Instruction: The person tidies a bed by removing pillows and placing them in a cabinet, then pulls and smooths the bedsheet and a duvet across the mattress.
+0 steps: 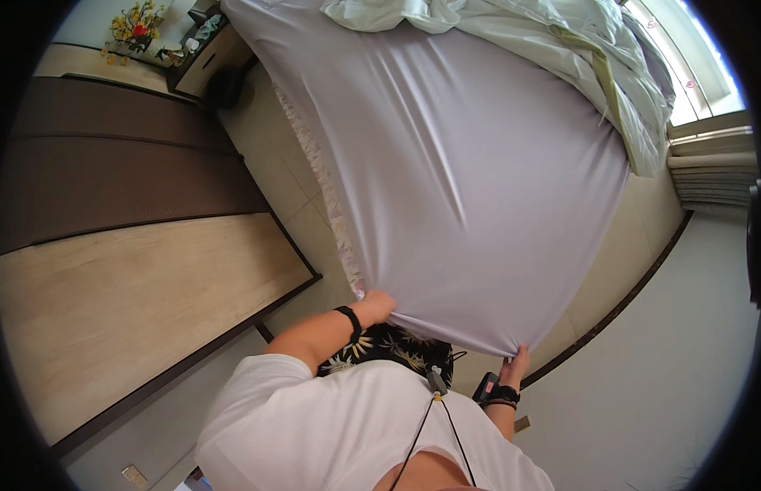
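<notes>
Left hand [377, 307] and right hand [515, 365] clamp one sheet [487, 221]; left wears one black band [353, 326].

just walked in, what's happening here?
A person grips the near edge of a lilac sheet with both hands: the left hand toward its left side, the right hand at its right. The sheet looks stretched toward them, creases running into it from the grips. A pale quilt lies bunched at the far end.
</notes>
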`<state>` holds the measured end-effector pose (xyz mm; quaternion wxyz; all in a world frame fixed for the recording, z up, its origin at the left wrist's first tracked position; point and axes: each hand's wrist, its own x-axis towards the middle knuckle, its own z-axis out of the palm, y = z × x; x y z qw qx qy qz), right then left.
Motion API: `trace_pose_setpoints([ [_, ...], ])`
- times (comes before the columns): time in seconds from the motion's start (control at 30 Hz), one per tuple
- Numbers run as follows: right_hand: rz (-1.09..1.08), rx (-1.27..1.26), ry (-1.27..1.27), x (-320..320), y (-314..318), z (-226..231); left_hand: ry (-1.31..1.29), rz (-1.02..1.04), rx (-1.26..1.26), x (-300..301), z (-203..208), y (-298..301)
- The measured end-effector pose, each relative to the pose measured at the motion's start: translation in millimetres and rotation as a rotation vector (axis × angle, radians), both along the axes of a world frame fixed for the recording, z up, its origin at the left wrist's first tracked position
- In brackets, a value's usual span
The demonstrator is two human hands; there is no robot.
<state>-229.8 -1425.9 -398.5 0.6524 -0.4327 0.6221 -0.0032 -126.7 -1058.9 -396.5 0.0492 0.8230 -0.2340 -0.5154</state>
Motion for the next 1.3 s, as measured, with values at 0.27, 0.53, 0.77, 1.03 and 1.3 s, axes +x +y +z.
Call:
trace_pose_setpoints([
  [0.27, 0.02, -0.244, 0.381, 24, 14, -19, 0.31, 0.169, 0.128, -20, -50, -14],
  [0.53, -0.029, -0.465, 0.374, 44, -17, -73, 0.473, 0.464, -0.09, 3, -81, -11],
  [0.77, -0.217, -0.3, 0.281, 72, -34, -91, 0.277, 0.834, -0.075, 8, -113, 28],
  [1.03, 0.126, -0.13, 0.248, 21, 3, -35, 0.083, 0.824, 0.019, 8, -110, 92],
  [1.3, 0.03, 0.001, 0.218, -41, -10, -24, 0.005, 0.807, 0.013, 47, -84, 48],
])
